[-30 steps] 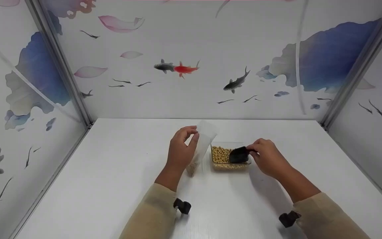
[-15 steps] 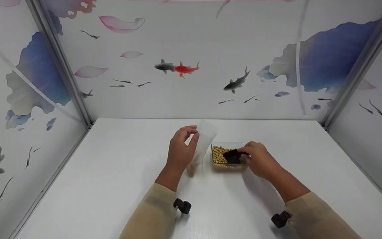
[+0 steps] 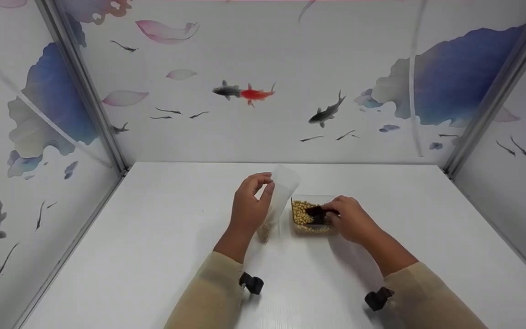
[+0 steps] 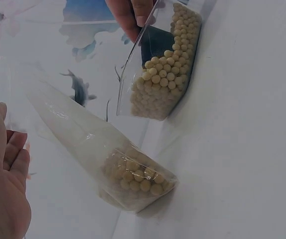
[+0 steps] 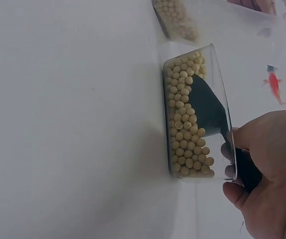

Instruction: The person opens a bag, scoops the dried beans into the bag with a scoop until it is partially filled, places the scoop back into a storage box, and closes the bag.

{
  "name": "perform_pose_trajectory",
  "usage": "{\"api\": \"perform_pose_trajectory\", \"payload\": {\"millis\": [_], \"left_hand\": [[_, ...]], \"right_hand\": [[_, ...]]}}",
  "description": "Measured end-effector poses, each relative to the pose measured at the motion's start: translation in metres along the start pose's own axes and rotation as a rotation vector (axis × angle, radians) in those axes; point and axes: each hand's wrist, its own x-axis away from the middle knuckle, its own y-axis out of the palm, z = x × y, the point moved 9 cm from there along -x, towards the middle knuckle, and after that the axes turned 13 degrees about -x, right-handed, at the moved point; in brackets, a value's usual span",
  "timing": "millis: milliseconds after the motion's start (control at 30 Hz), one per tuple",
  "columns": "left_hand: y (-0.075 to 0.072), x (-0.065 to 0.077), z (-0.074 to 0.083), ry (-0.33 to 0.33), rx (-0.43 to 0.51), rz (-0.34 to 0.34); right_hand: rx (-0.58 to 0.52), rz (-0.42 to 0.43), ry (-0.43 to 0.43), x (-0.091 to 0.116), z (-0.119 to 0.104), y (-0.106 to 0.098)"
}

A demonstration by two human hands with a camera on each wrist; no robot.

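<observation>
Seemingly a work booth (image 3: 263, 146), walled in koi-printed panels (image 3: 263, 55), framed by metal posts (image 3: 83, 87), fitted with a white table (image 3: 153, 219)

A narrow strip of desk (image 4: 177, 149) parts bag (image 4: 88, 137) from box (image 3: 313, 230); the right hand (image 3: 354, 220) blocks the box's right end, yet outside both arms (image 3: 208, 292) there's ample room.

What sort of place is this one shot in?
Probably a purpose-built recording booth, not an ordinary kitchen: a plain white tabletop is walled on three sides by panels printed with fish and petals, with metal posts at the back corners.
</observation>
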Motion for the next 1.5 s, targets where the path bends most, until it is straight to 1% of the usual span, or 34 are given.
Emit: {"api": "perform_pose_trajectory", "payload": {"millis": [233, 433, 533, 733, 900, 1100, 1233, 1400, 1500], "left_hand": [[-0.001, -0.001, -0.002, -0.015, -0.005, 0.0], [-0.001, -0.001, -0.001, -0.008, 0.002, 0.006], [-0.001, -0.001, -0.002, 0.003, 0.002, 0.01], [-0.001, -0.001, -0.001, 0.016, -0.005, 0.004], [-0.002, -0.001, -0.001, 0.01, -0.004, 0.007], [-0.002, -0.001, 0.0, 0.009, 0.002, 0.007], [-0.003, -0.001, 0.0, 0.002, 0.001, 0.005], [-0.003, 0.0, 0.0, -0.007, 0.004, 0.001], [-0.003, 0.0, 0.0, -0.007, 0.003, 0.002]], "right_hand": [[-0.065, 0.001, 0.008, -0.002, 0.002, 0.009], [-0.112, 0.042, 0.0, 0.0, 0.004, 0.011], [-0.147, 0.063, 0.002, 0.001, 0.007, 0.01], [-0.199, 0.077, 0.021, 0.003, 0.013, 0.006], [-0.226, 0.084, 0.011, 0.005, 0.015, -0.001], [-0.265, 0.09, 0.042, 0.007, 0.024, -0.011], [-0.346, 0.094, 0.084, 0.01, 0.031, -0.016], [-0.521, 0.104, 0.154, 0.012, 0.037, -0.021], [-0.6, 0.12, 0.168, 0.012, 0.036, -0.028]]}}
